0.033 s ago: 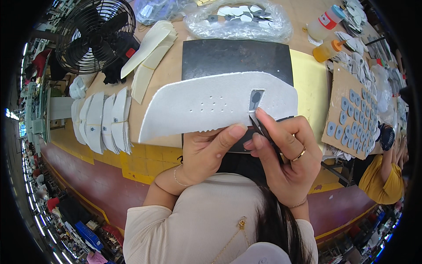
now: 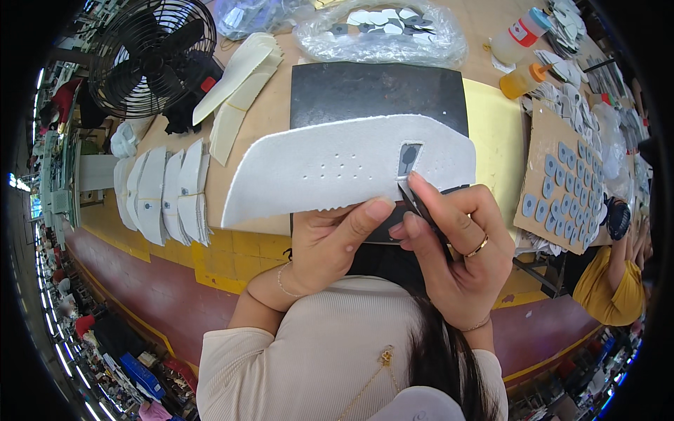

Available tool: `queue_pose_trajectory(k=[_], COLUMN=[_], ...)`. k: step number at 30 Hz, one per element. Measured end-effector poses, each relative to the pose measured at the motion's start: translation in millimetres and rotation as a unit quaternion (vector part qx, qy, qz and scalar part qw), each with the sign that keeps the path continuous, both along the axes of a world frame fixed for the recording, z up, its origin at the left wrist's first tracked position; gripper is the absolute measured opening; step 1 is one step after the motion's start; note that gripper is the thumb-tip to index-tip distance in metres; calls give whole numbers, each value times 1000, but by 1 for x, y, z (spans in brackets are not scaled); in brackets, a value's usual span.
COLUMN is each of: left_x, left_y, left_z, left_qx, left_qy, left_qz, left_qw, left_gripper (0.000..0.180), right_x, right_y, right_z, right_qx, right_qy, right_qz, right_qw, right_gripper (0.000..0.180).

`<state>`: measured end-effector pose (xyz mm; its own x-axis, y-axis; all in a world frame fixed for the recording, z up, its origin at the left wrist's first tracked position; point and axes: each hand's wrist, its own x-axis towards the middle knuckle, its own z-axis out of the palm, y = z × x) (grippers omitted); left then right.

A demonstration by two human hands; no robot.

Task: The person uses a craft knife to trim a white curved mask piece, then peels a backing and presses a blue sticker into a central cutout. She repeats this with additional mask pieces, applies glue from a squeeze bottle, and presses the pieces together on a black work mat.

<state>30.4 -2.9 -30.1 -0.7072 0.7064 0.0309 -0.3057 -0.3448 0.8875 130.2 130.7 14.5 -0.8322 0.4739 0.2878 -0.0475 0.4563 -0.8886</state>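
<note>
My left hand pinches the lower edge of a large white fabric panel between thumb and fingers. The panel looks like a shoe-upper piece, with small punched holes and a jagged lower edge. A small four-sided grey patch shows on its right part. My right hand is closed round a slim black pointed tool; whether it is tweezers or thread snips I cannot tell. Its tip touches or nearly touches the panel just below the patch, and the right index fingertip lies near the patch's lower corner.
A black mat lies beneath the panel. Bundles of white pieces and a fan are at left. A plastic bag of cut pieces lies behind. Two bottles and cardboard with grey patches stand right; a person in yellow sits beyond.
</note>
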Motion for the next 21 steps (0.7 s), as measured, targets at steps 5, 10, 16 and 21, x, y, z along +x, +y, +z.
queue_pose_trajectory(k=[5,10,16,21], left_x=[3,-4,-3,-12], left_y=[-1,1,11,6], left_z=[3,16,1,0], left_qx=[-12,-187,-10,20], left_qy=[30,139,56,-37], left_qz=[7,13,33,-18], left_qw=[999,972,998,999], left_gripper=[29,30,26,26], right_x=[0,-8,-15,-12], right_y=[-1,-2,-1,3], right_z=[0,-8,-22,-22], right_qx=[10,174,151,-99], right_qy=[-1,22,84,72], right_qz=[2,-15,-28,25], right_qw=[1000,984,985,992], right_gripper=[47,50,47,34])
